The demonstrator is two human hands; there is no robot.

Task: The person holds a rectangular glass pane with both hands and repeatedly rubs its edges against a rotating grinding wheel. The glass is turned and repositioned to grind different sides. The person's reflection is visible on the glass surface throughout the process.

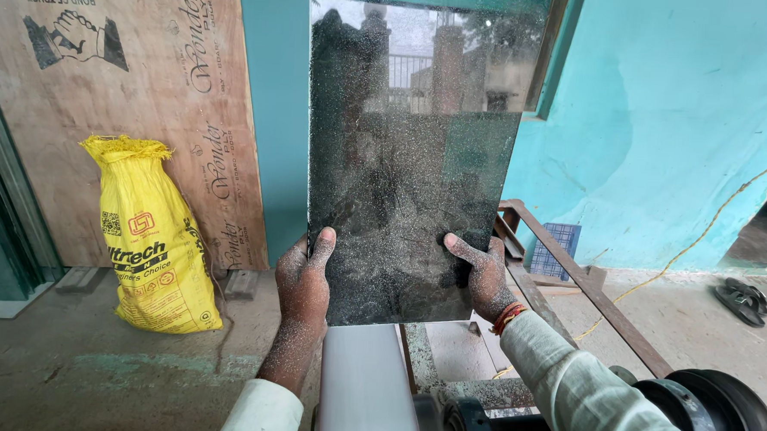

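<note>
A tall pane of glass [408, 156] stands upright between both hands, dusted all over with fine pale grit and mirroring a building and railing in its upper part. The left hand [303, 281] is closed on the pane's left edge near the bottom corner, thumb laid flat on the near face and the other fingers hidden behind the glass. The right hand [484, 276] clasps the right edge at about the same height, its thumb likewise pressed on the near face, fingers wrapped out of sight behind. Both hands and the left forearm are coated in the same grit. A red thread band [508, 317] circles the right wrist.

Just below the hands, under the pane's bottom edge, runs a pale belt [363, 383] on a machine, with a dark wheel [724, 411] to the lower right of the right hand. A rusty metal frame [570, 280] stands just right of the right hand. Well to the left of the left hand a yellow sack [154, 240] leans against a plywood sheet [130, 92].
</note>
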